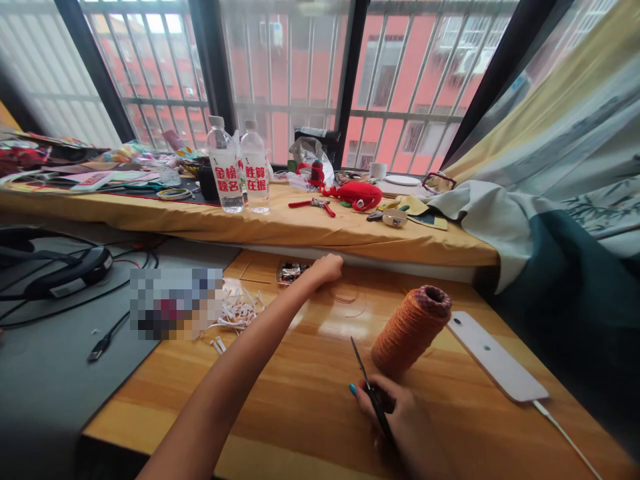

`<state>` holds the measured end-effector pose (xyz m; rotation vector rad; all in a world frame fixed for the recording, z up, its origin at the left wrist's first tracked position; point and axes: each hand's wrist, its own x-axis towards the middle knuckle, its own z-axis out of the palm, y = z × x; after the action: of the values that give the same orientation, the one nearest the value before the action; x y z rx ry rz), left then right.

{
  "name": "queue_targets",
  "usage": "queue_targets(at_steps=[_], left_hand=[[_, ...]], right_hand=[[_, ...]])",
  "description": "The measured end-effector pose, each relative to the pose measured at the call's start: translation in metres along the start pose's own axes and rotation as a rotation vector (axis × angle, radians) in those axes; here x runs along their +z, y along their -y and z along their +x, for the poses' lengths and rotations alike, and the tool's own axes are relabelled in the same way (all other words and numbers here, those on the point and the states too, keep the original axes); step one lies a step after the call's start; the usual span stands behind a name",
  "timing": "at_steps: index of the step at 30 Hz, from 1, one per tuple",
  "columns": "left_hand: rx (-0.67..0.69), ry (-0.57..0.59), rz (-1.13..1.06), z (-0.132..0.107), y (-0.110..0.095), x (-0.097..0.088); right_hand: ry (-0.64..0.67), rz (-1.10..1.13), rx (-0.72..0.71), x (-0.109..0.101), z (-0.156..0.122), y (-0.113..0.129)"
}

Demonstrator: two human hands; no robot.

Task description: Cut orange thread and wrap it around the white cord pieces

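My left arm stretches across the wooden table, and my left hand [329, 267] is at its back edge, fingers curled closed. What they hold, if anything, is hidden. Beside that hand lie thin loops of brown thread [350, 300], and just left of it a small clear box [291, 272] with dark and shiny bits inside. In the foreground my right hand [400, 417] grips black-handled scissors [361, 360], the blades pointing up and away from me. A cone of orange yarn [413, 330] stands tilted just beyond the right hand.
White short sticks or ties [237, 310] lie in a pile at left. A pale phone [495, 357] with a cable is on the right. Two water bottles [257, 170], red-handled pliers [313, 205] and a red stuffed piece [357, 195] rest on the cloth-covered ledge [280, 230].
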<state>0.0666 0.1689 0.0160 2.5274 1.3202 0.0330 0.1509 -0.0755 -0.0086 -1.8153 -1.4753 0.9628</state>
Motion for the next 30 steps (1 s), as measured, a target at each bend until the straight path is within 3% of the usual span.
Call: queue_targets(at_steps=[4,6,8,10,12,13,14,15,17,19,22,24,27,30], left_hand=[[-0.019,-0.031,-0.03,-0.008,0.001,-0.009],[0.027,-0.051,-0.071,-0.019,-0.005,-0.016],[0.133,-0.022,-0.128,-0.035,-0.013,-0.02],[0.295,0.123,-0.232,-0.055,-0.024,-0.019],[0.493,0.435,-0.487,-0.073,-0.033,-0.013],[0.559,0.527,-0.596,-0.08,-0.038,-0.009],[0.6,0.579,-0.683,-0.086,-0.042,-0.004],[0.612,0.581,-0.737,-0.09,-0.045,0.0],[0.596,0.49,-0.755,-0.095,-0.05,0.009],[0.606,0.302,-0.669,-0.098,-0.054,0.016],[0.672,-0.022,-0.433,-0.104,-0.059,0.024],[0.656,-0.151,-0.275,-0.111,-0.059,0.026],[0.583,-0.212,-0.108,-0.124,-0.058,0.027],[0.562,-0.204,-0.067,-0.14,-0.056,0.027]], right_hand=[[-0.022,-0.064,-0.103,0.002,-0.002,-0.004],[-0.068,-0.089,-0.271,0.002,-0.007,-0.009],[-0.193,-0.063,-0.477,-0.001,-0.011,-0.016],[-0.425,0.053,-0.564,-0.008,-0.012,-0.021],[-0.682,0.251,-0.501,-0.018,-0.007,-0.023],[-0.804,0.337,-0.49,-0.022,-0.002,-0.023],[-0.845,0.379,-0.462,-0.025,0.003,-0.022],[-0.791,0.402,-0.403,-0.028,0.008,-0.021],[-0.585,0.384,-0.307,-0.03,0.018,-0.018],[-0.417,0.296,-0.259,-0.032,0.025,-0.017],[-0.302,0.159,-0.288,-0.042,0.03,-0.019],[-0.234,0.119,-0.301,-0.054,0.031,-0.026],[-0.254,0.174,-0.272,-0.065,0.031,-0.038],[-0.379,0.243,-0.268,-0.059,0.03,-0.042]])
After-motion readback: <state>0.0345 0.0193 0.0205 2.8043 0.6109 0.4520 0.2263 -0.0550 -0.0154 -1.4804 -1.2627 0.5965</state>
